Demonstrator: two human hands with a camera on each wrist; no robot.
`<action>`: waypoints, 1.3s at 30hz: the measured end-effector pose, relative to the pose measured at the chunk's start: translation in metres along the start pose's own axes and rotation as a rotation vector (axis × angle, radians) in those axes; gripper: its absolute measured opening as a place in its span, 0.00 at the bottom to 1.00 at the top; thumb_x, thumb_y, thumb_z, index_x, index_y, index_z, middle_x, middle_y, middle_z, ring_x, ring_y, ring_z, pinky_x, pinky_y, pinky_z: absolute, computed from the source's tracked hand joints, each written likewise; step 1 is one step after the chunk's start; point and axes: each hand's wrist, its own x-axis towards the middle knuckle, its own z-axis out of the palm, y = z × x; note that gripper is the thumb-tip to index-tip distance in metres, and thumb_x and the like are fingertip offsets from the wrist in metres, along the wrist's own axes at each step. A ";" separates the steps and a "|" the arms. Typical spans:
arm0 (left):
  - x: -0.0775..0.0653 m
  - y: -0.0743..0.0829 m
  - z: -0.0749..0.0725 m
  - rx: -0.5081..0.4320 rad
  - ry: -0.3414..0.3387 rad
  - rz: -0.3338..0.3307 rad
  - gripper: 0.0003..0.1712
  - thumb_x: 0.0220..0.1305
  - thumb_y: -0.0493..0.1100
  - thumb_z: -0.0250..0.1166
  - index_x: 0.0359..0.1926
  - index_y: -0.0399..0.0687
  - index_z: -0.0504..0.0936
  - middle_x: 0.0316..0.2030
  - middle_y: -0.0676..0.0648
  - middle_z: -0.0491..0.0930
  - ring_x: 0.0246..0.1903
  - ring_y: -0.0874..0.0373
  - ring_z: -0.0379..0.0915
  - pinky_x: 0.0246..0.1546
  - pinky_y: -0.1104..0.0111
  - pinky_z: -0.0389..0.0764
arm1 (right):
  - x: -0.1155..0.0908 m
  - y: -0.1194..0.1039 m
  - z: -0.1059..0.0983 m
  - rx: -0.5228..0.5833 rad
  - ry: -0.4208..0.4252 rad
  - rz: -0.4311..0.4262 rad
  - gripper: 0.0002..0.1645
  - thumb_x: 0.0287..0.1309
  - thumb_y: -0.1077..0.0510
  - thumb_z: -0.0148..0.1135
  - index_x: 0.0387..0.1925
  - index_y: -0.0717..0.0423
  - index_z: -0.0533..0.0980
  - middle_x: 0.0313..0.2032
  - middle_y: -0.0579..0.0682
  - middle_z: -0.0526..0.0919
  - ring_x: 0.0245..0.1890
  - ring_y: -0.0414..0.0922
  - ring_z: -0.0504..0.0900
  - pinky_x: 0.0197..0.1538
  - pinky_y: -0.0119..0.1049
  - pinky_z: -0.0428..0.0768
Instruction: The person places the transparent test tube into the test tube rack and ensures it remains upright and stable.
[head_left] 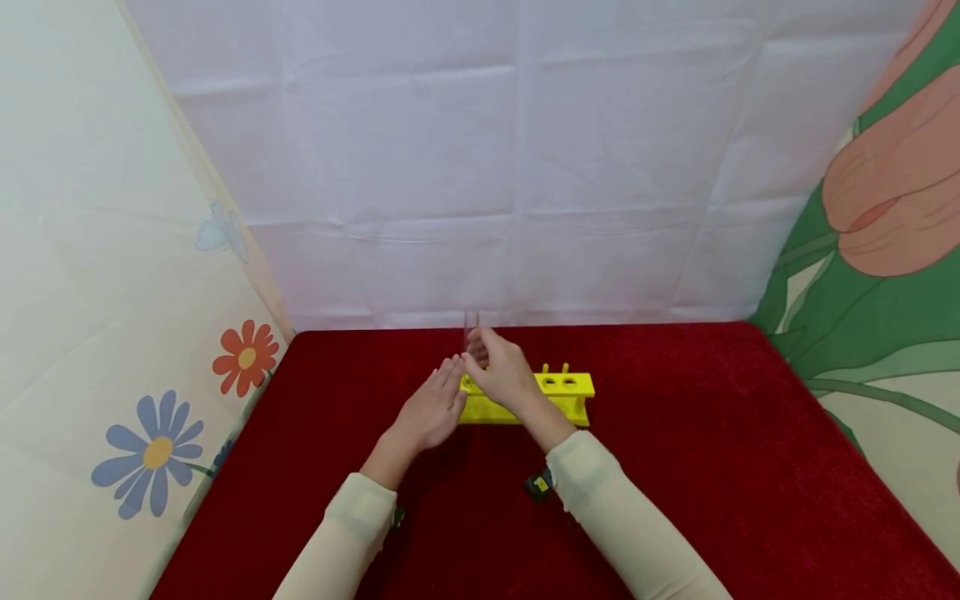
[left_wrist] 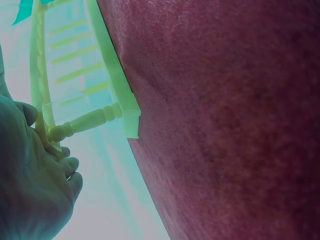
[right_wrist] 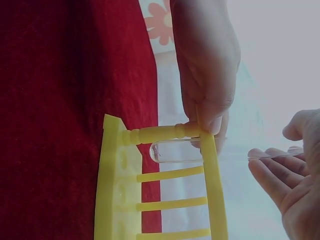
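Note:
A yellow test tube rack (head_left: 491, 412) stands on the red cloth, with round holes and pegs along it. My left hand (head_left: 429, 410) grips its left end; in the right wrist view that hand's thumb and fingers (right_wrist: 210, 75) lie on either side of the upper plate. A clear test tube (right_wrist: 175, 151) passes through the end hole, its rounded bottom between the upper and lower plates. Its upper part (head_left: 471, 320) rises above the rack. Around it is my right hand (head_left: 504, 371), fingers loosely bent along the glass and thumb (right_wrist: 296, 125) apart from it.
The red cloth (head_left: 712, 467) covers the table up to a white backdrop (head_left: 525, 167). Flower-printed hangings flank both sides. A small black device (head_left: 537, 485) shows by the right sleeve.

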 end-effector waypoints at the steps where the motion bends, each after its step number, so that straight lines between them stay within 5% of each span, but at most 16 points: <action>1: 0.000 0.000 0.000 0.000 0.000 -0.002 0.34 0.82 0.48 0.39 0.80 0.36 0.47 0.79 0.39 0.48 0.79 0.45 0.42 0.78 0.55 0.49 | 0.000 0.000 0.000 0.000 0.001 0.002 0.17 0.67 0.62 0.63 0.53 0.67 0.75 0.43 0.57 0.85 0.43 0.50 0.86 0.48 0.42 0.86; 12: -0.002 0.003 -0.003 -0.013 -0.006 -0.014 0.34 0.83 0.49 0.39 0.80 0.37 0.47 0.79 0.39 0.48 0.79 0.46 0.41 0.78 0.55 0.49 | -0.003 0.002 0.004 -0.041 -0.012 0.021 0.15 0.67 0.61 0.63 0.52 0.61 0.76 0.44 0.54 0.85 0.43 0.47 0.86 0.48 0.38 0.86; 39: -0.002 0.001 -0.001 -0.026 -0.005 -0.027 0.34 0.82 0.49 0.38 0.80 0.37 0.48 0.79 0.39 0.48 0.79 0.46 0.40 0.78 0.56 0.48 | -0.007 0.006 0.011 -0.009 -0.026 0.021 0.16 0.68 0.60 0.62 0.53 0.62 0.76 0.44 0.55 0.84 0.44 0.50 0.86 0.50 0.48 0.86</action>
